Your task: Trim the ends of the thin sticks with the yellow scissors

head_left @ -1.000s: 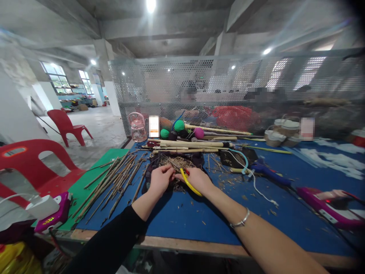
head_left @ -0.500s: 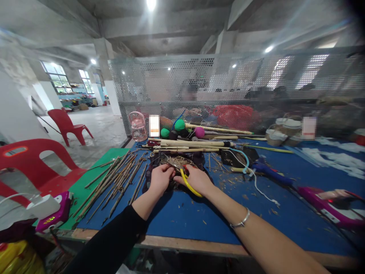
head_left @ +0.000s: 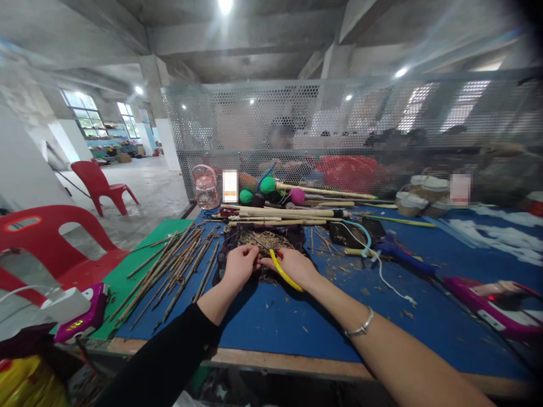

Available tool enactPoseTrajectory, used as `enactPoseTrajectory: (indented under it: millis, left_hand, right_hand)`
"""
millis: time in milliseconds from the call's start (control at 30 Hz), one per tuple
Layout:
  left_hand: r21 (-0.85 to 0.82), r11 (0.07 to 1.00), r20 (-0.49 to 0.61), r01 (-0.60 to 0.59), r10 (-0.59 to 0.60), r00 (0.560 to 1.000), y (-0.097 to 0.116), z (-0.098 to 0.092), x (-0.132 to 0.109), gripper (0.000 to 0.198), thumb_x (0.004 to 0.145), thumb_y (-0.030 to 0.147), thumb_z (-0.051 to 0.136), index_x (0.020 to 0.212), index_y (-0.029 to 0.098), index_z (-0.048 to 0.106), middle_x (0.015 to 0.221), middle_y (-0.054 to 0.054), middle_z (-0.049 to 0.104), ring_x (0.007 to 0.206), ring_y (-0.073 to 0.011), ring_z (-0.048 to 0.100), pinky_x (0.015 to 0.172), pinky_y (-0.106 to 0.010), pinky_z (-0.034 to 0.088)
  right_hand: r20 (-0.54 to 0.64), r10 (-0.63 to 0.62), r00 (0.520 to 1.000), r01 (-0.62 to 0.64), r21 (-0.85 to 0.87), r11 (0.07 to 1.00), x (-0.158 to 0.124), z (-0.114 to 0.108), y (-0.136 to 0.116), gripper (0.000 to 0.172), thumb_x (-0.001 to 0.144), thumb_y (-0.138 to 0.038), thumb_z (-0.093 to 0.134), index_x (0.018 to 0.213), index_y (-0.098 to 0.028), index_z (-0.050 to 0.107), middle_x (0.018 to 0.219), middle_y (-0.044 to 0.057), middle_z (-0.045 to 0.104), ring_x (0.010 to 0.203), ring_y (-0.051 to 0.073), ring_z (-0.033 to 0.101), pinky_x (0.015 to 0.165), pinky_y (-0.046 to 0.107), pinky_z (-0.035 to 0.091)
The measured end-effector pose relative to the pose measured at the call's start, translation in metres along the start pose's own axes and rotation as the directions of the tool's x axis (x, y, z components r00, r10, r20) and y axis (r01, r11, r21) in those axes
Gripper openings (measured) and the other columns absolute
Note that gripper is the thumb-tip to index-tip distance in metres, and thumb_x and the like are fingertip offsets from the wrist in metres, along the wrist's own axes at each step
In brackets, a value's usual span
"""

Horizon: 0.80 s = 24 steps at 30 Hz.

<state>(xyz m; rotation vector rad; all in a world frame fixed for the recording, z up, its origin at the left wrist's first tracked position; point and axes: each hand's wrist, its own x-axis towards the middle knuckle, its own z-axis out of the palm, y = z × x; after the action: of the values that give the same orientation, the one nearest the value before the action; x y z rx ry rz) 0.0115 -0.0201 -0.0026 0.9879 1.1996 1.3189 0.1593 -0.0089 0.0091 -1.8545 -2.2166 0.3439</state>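
My right hand [head_left: 294, 267] is closed on yellow-handled scissors [head_left: 285, 274], whose blades point up and left over a dark cloth-lined tray [head_left: 299, 236]. Chopped brown plant bits [head_left: 263, 238] fill the tray. Just left of the scissors, my left hand [head_left: 242, 264] has its fingertips pinched together; what they hold, if anything, is too small to make out. Thin brown sticks [head_left: 178, 265] lie in a loose pile left of the tray.
Pale peeled sticks [head_left: 292, 212] lie behind the tray, with green and pink balls [head_left: 297, 196] beyond. A glue gun [head_left: 403, 259] lies right. Power strips sit at both sides. A mesh screen [head_left: 246, 124] stands behind.
The scissors have shifted slightly, and their blades look closer together than before. My two hands have barely moved, still close together over the tray.
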Motion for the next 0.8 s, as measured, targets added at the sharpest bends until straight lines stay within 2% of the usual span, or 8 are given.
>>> enactPoseTrajectory:
  millis: [133, 300, 600, 800]
  left_hand:
    - [-0.013, 1.000, -0.002, 0.003, -0.003, 1.000, -0.0013, -0.0008, 0.0022, 0.026, 0.064, 0.036, 0.064, 0.061, 0.012, 0.057, 0.056, -0.001, 0.056, 0.047, -0.0065, 0.049, 0.048, -0.019, 0.044]
    - [-0.075, 0.997, -0.018, 0.001, -0.003, 1.000, -0.0005, -0.0003, 0.0033, 0.020, 0.065, 0.031, 0.064, 0.067, 0.012, 0.056, 0.058, 0.001, 0.055, 0.049, -0.0053, 0.050, 0.052, -0.018, 0.045]
    - [0.046, 0.997, -0.005, -0.070, 0.070, 0.998, 0.0000, -0.0012, 0.0021, 0.016, 0.067, 0.027, 0.057, 0.058, 0.014, 0.054, 0.053, 0.001, 0.055, 0.046, -0.0075, 0.049, 0.047, -0.019, 0.042]
    - [0.096, 0.992, 0.016, -0.079, 0.078, 0.997, -0.0020, -0.0019, 0.0016, 0.020, 0.068, 0.028, 0.055, 0.053, 0.014, 0.051, 0.052, 0.001, 0.053, 0.044, -0.0071, 0.047, 0.047, -0.019, 0.042]
  right_hand:
    - [0.022, 0.018, 1.000, -0.017, -0.016, 1.000, 0.0018, -0.0022, 0.0009, 0.061, 0.068, -0.075, 0.036, 0.074, -0.020, 0.059, 0.080, 0.010, 0.066, 0.074, 0.023, 0.062, 0.055, 0.026, 0.036]
    - [-0.021, -0.027, 0.999, 0.026, -0.059, 0.998, -0.0005, -0.0047, 0.0001, 0.059, 0.066, -0.075, 0.040, 0.078, -0.020, 0.059, 0.082, 0.009, 0.066, 0.078, 0.024, 0.062, 0.058, 0.026, 0.038]
    - [-0.021, -0.087, 0.996, 0.086, -0.056, 0.995, -0.0025, -0.0023, 0.0005, 0.062, 0.064, -0.076, 0.042, 0.087, -0.020, 0.056, 0.084, 0.008, 0.065, 0.079, 0.023, 0.061, 0.061, 0.027, 0.038]
    - [0.075, -0.024, 0.997, 0.027, -0.032, 0.999, -0.0028, -0.0075, -0.0012, 0.061, 0.064, -0.076, 0.041, 0.080, -0.020, 0.060, 0.084, 0.009, 0.066, 0.079, 0.024, 0.062, 0.060, 0.026, 0.039]
